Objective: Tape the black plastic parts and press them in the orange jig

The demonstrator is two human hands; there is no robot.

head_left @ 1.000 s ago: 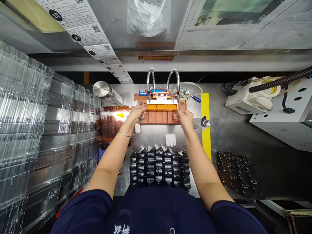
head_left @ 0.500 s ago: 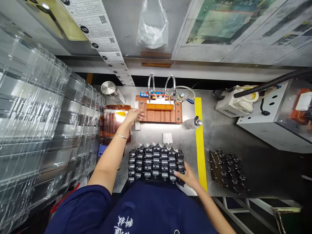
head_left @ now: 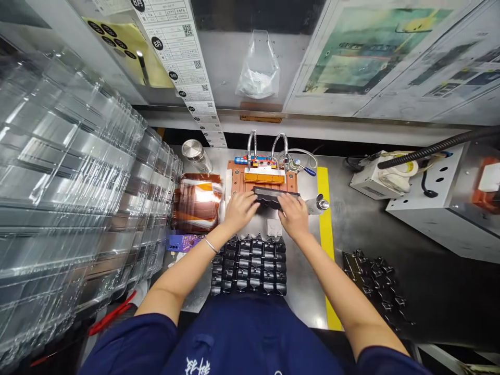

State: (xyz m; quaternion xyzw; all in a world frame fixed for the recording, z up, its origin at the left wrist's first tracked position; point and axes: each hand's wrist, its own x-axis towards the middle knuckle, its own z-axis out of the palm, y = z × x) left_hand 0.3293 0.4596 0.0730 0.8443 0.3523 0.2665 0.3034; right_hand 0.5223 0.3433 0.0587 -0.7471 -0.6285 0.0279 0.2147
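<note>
My left hand and my right hand grip the two ends of a long black plastic part. They hold it over the front of a copper-coloured fixture. An orange bar crosses the fixture under two bent metal hoses. Close to my body lie rows of similar black parts. Between them and the fixture is a folded white cloth, just below my right hand. My fingertips partly cover the ends of the held part.
Stacked clear plastic trays rise along the left. Near them are a steel-lidded jar, amber sheets and a purple phone-like item. A dispenser bottle stands by the yellow tape. More black parts lie right of it.
My right hand has come up from the rows with one black part. My left hand has moved right from the fixture's left edge and now holds the part's other end.
</note>
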